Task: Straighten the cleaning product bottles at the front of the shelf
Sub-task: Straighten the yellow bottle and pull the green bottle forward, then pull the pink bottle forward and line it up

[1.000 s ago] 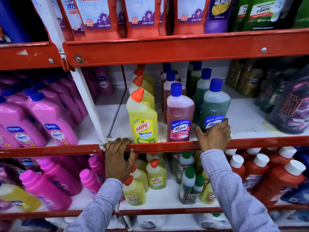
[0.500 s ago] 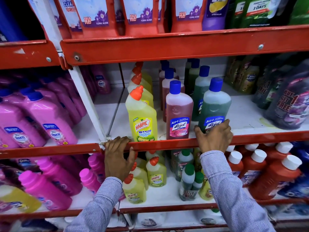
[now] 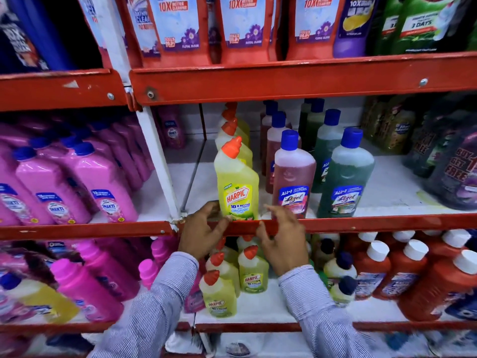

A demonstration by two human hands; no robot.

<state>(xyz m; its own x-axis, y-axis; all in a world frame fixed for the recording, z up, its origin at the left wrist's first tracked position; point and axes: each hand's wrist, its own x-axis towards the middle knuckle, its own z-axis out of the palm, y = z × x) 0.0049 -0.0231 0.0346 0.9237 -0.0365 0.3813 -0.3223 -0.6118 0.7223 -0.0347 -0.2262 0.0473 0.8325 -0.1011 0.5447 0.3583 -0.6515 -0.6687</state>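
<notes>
- From my remote seat I see the yellow plastic Harpic bottle with the orange angled cap standing upright right at the front of the white middle shelf, its base just behind the red metal front rail.
- Left hand is draped over that rail just left of the yellow bottle, fingers curled and spread near its base. Can't tell whether they actually touch the bottle, but it isn't clenched on anything.
- Right hand sits over the rail between the yellow bottle and the pink-liquid Lizol bottle with the blue cap. Fingers loose, hooked over the rail edge, nothing gripped that I can make out.
- The green-liquid Lizol bottle with the blue cap stands just right of the pink one, also up at the front edge. Both upright, labels facing out.
- More bottles queue up behind each of the three front ones, so hardly any room to push backward.
- Open room: a bare strip of shelf left of the yellow bottle up to the white upright post, and a wider bare patch right of the green bottle before the dark refill pouches.
- Pink Shakti bottles fill the next bay, left of the post.
</notes>
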